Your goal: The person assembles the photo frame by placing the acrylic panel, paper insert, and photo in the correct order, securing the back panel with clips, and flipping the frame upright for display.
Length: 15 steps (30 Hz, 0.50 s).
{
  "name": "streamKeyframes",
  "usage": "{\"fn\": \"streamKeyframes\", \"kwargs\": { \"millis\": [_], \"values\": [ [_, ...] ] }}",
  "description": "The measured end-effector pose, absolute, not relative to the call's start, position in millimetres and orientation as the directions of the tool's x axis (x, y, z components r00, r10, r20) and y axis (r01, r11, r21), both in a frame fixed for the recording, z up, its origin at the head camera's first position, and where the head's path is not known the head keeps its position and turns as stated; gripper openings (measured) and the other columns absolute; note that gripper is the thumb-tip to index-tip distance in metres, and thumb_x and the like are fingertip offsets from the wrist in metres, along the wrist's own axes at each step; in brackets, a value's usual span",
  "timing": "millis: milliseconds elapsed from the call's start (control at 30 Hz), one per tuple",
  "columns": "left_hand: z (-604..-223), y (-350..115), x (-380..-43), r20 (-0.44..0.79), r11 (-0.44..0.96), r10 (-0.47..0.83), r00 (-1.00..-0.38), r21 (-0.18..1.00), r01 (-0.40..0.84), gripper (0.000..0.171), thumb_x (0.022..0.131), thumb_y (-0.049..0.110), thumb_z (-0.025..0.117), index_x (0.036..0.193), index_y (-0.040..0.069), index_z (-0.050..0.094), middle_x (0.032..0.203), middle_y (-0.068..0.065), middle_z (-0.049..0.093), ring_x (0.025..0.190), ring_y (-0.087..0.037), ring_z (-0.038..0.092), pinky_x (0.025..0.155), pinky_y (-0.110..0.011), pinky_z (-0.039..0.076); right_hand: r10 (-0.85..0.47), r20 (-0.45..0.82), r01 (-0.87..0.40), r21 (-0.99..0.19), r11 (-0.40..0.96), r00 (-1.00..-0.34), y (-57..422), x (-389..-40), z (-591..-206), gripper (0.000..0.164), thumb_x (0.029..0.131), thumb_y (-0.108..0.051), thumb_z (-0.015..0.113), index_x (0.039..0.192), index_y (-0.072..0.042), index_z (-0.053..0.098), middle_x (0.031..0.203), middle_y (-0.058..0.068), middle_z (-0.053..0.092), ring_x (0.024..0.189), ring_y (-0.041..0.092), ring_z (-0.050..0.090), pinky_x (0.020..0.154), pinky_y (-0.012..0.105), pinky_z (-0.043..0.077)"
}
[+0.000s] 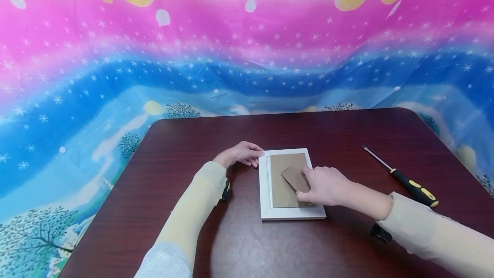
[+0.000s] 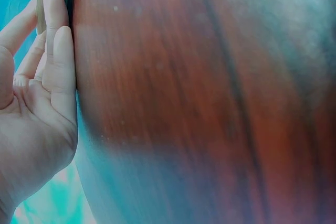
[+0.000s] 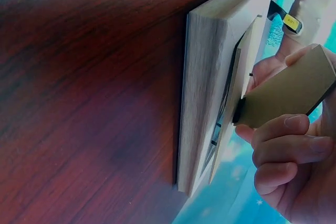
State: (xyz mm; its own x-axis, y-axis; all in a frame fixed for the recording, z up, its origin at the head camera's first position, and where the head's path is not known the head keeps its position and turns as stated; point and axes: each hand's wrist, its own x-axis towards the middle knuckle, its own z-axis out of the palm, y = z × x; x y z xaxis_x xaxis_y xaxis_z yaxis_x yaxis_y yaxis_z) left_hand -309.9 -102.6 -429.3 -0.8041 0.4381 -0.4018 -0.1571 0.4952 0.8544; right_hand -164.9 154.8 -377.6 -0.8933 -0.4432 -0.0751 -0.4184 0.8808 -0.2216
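A white picture frame lies face down on the dark wooden table. Over its opening is a brown backing board, which carries a folding stand leg. My right hand pinches that stand leg between thumb and fingers. In the right wrist view the backing board sits tilted, one side raised out of the frame, and small dark tabs show. At the far left corner, my left hand holds the frame by its edge, thumb and fingers on either side. The frame's front is hidden.
To the right lies a screwdriver with a black and yellow handle, its tip pointing away to the left. Behind the table's far edge hangs a colourful printed cloth.
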Motion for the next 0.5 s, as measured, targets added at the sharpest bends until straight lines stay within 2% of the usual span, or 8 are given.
{"fn": "streamKeyframes", "kwargs": {
  "millis": [500],
  "values": [
    [-429.0,-102.7,-309.3,-0.402,0.496,0.441,-0.802,0.854,-0.155,0.034,0.097,0.023,0.063,0.126,0.005,0.064,0.070,-0.006,0.066,0.061,-0.012,0.065,0.058,-0.022,0.051,-0.458,-0.086,-0.431,-0.222,0.875,-0.885,152.6,-166.5,-379.1,0.053,0.077,-0.040,0.068,0.111,-0.001,0.059,0.056,-0.006,0.049,0.048,0.010,0.045,0.043,0.028,0.035]
  ]
}}
